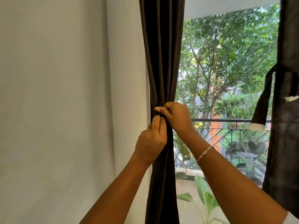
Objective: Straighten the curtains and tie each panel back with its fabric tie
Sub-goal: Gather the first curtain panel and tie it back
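Your left hand (152, 140) and right hand (176, 115) both squeeze one dark curtain (161, 54) left of the window (226, 65); a second curtain (286, 143) hangs right.

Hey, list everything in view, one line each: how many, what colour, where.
left curtain panel: one, dark brown, centre, gathered
right curtain panel: one, dark, right edge
fabric tie: one, dark with white ends, hanging loose on right curtain panel
wall: one, white, left
trees: several, green, outdoors
railing: one, black, below trees
plant: one, green, bottom
bracelet: one, silver, right wrist
left hand: one, pinching left curtain panel at the gather
right hand: one, gripping it just above
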